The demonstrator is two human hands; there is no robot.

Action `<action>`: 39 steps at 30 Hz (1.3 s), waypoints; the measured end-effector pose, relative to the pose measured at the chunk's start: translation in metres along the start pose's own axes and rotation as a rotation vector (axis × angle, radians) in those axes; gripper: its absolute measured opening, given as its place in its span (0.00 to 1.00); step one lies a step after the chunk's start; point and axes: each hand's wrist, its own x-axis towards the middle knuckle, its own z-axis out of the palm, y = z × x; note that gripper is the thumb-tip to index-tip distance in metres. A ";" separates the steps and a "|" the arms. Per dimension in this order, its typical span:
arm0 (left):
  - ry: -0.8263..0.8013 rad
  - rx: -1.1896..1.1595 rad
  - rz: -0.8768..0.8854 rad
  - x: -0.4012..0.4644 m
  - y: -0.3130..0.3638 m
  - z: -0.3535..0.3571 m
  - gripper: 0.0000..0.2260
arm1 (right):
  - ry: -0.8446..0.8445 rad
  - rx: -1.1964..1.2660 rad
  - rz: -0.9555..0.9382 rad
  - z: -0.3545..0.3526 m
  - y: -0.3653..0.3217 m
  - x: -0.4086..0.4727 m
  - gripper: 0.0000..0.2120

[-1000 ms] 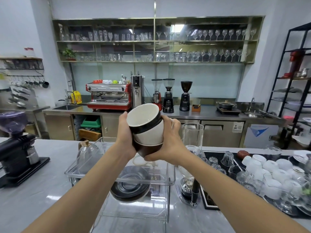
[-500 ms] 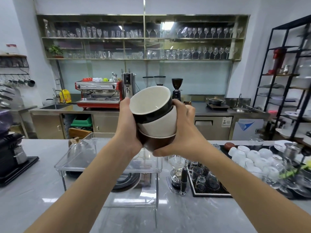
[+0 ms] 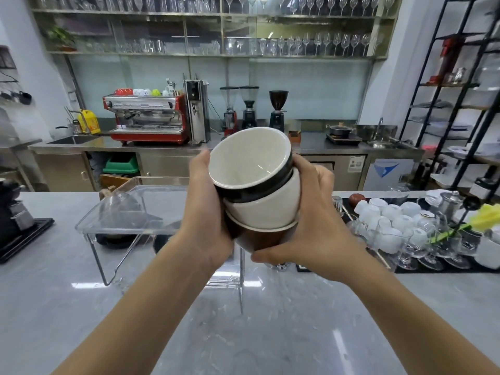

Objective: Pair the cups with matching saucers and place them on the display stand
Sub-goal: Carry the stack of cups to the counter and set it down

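At the centre of the frame we hold a nested stack of three cups: a black cup [image 3: 251,169] on top, a white cup [image 3: 266,209] in the middle, a brown cup [image 3: 258,238] below. Our left hand [image 3: 205,212] grips the stack's left side, our right hand [image 3: 311,220] its right side, thumb under the base. Behind at centre left, the clear display stand [image 3: 130,212] sits on the grey counter [image 3: 270,334]

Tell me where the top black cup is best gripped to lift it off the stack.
Probably by the rim of the black cup, pinched from above at the upper right edge. It sits nested and tilted in the white cup, mouth facing the camera, so only its upper band is exposed. The left hand and right hand cover the sides.
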 end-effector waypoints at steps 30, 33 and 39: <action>0.225 0.063 -0.189 -0.071 -0.157 -0.090 0.26 | -0.124 0.142 0.231 0.114 0.082 -0.145 0.63; 0.265 0.064 -0.209 -0.075 -0.171 -0.099 0.25 | -0.126 0.146 0.251 0.127 0.092 -0.156 0.62; 0.336 0.049 -0.262 -0.081 -0.194 -0.116 0.27 | -0.125 0.162 0.301 0.152 0.107 -0.173 0.59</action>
